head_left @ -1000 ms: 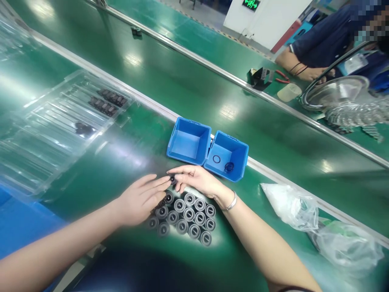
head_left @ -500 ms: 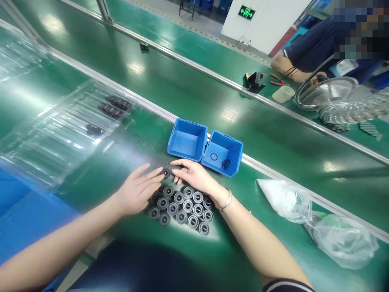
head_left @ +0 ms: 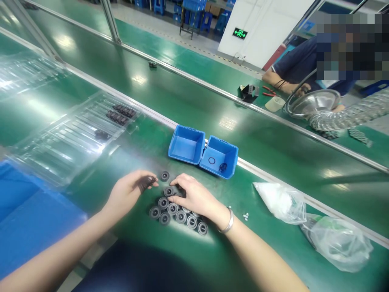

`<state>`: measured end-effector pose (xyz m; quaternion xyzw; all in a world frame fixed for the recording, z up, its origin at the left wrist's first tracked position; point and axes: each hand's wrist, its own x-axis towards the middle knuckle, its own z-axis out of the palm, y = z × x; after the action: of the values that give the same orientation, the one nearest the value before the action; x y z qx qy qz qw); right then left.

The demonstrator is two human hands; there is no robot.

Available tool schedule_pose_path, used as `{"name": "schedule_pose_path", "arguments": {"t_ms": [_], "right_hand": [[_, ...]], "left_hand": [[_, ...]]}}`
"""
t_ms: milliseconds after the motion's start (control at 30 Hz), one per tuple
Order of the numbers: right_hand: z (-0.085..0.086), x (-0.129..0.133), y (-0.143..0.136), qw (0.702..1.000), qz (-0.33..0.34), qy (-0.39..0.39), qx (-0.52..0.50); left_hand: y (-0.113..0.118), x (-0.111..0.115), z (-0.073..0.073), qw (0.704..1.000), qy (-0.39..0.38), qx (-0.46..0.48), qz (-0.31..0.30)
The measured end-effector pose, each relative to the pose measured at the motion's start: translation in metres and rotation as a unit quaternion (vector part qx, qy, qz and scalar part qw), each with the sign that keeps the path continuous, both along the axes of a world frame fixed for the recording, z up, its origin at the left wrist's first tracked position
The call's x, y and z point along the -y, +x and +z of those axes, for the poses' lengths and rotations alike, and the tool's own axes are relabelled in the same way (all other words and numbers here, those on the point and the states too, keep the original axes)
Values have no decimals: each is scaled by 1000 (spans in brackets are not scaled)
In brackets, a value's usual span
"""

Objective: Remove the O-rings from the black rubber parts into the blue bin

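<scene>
Several black round ring-shaped parts (head_left: 172,209) stand in close rows on the green table, with a single one (head_left: 164,175) a little apart at the top. My left hand (head_left: 126,192) is closed, its fingertips pinching a small dark part (head_left: 147,183) just left of that single one; the part's exact kind is blurred. My right hand (head_left: 196,194) hovers over the upper right of the rows and hides some of them. Its thumb and forefinger are apart beside one round part (head_left: 169,192), and I see nothing held between them.
Behind the hands stand two blue bins (head_left: 187,142), the right one (head_left: 223,156) with thin black rings inside. Clear plastic trays (head_left: 69,138) lie left, plastic bags (head_left: 337,243) right. Small white pieces (head_left: 246,216) lie on the table. A co-worker's arm (head_left: 281,81) is across the rail.
My left hand has drawn back and its fingers have closed on a dark part. My right hand has moved down over the rows. The single round part now stands free of both hands.
</scene>
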<state>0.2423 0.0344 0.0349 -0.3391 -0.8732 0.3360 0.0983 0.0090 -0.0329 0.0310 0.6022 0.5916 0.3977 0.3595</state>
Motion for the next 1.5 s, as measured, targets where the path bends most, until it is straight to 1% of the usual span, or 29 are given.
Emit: {"name": "schedule_pose_path", "arguments": {"t_ms": [133,233,300,367,433,500,600,667,733,800,900,967,1033,1100,1167,1267,1333,1400,1500], "right_hand": [[1,4,22,1000,-3,-6,16],[7,10,40,999,-14,-19,42],[14,16,46,998,-29,-3,51],[23,25,45,997,-48,36,53],[28,40,37,993,-61,85,63],[26,59,27,986,-69,129,81],[11,88,15,975,-84,175,105],[-2,101,15,970,-101,191,116],[-11,107,21,966,-114,198,122],[-15,107,34,964,-121,198,126],[-10,103,59,965,-121,192,132],[-5,103,73,967,-118,187,126],[0,103,81,968,-124,186,111],[4,104,80,968,-138,187,99],[5,104,69,966,-148,189,95],[3,102,46,965,-127,201,107],[0,100,31,962,-108,217,123],[-5,98,20,958,-96,234,133],[-11,96,15,956,-79,251,133]], "left_hand": [[-4,2,-8,998,35,-45,-21],[-6,5,-14,994,73,-71,-45],[-4,9,-18,993,82,-69,-51],[2,17,-23,993,89,-55,-60],[13,27,-28,991,100,-41,-75],[27,35,-33,991,103,-30,-83],[51,43,-37,994,87,-6,-71],[67,43,-39,995,78,16,-67],[84,41,-40,994,72,36,-71],[101,39,-42,993,69,51,-81],[121,37,-45,990,72,67,-101],[126,37,-45,988,68,78,-116],[122,36,-43,988,58,85,-117],[111,33,-38,990,53,83,-101],[94,30,-32,991,54,81,-89],[68,27,-24,990,44,111,-78],[51,28,-21,990,16,130,-59],[37,30,-21,990,-29,131,-34],[20,36,-24,987,-86,132,-11]]}}
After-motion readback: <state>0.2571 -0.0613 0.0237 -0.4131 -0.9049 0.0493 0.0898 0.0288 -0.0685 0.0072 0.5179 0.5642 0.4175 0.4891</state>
